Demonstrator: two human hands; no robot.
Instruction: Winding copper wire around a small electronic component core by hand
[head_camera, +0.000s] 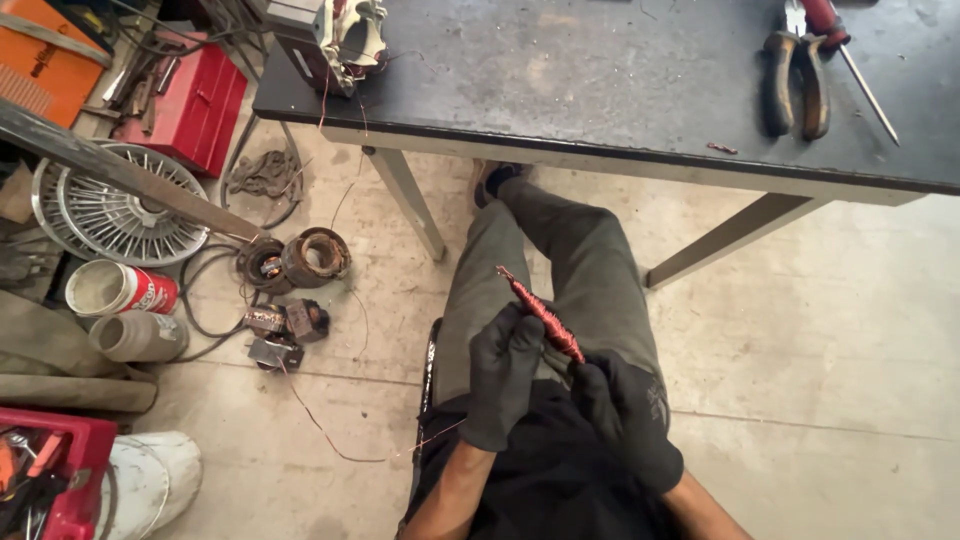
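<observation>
Both my hands wear black gloves and meet over my lap. My right hand (625, 415) grips the lower end of a thin rod wound with red copper wire (540, 312), which points up and to the left. My left hand (503, 375) pinches the same wound rod near its middle. A loose strand of thin wire (340, 440) trails from my lap down across the floor to the left. I sit on a chair, with my legs in grey trousers stretched under a black-topped table (600, 110).
On the table lie pliers (797, 85), a red-handled screwdriver (850, 55) and a partly dismantled motor (335, 40). On the floor at left are motor stators (300, 260), small motor parts (285, 330), a wire fan guard (125, 205), cans (120, 290), red toolboxes (195, 100).
</observation>
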